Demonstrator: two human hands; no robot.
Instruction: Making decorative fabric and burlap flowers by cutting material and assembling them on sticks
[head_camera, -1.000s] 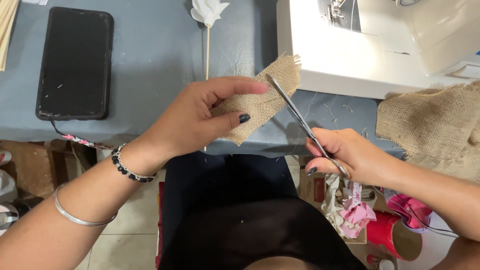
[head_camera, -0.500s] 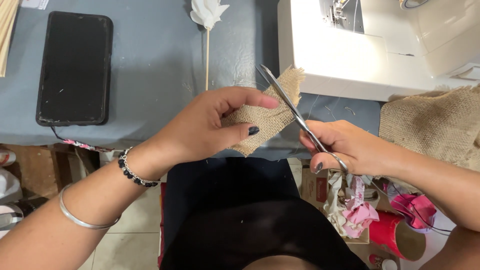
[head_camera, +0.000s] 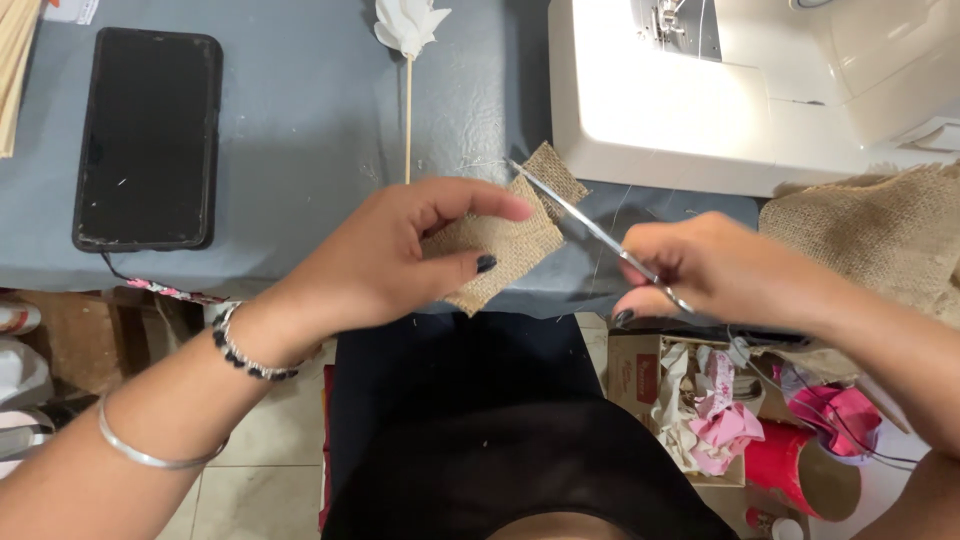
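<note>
Cutting burlap piece (head_camera: 505, 243) with scissors (head_camera: 590, 228); blades bite fabric's upper right corner, above near table edge (head_camera: 300, 262). Left hand (head_camera: 390, 262) clamped on burlap, thumb beneath, fingers on top. Right hand (head_camera: 715, 268) closed round scissor handles. To cut well, judging here: keep cloth taut, fingertips clear of blades, close slowly along weave. Beyond: black phone (head_camera: 147, 135) at left, white flower on stick (head_camera: 408, 60), white sewing machine (head_camera: 750, 90), more burlap (head_camera: 870, 235) at right.
</note>
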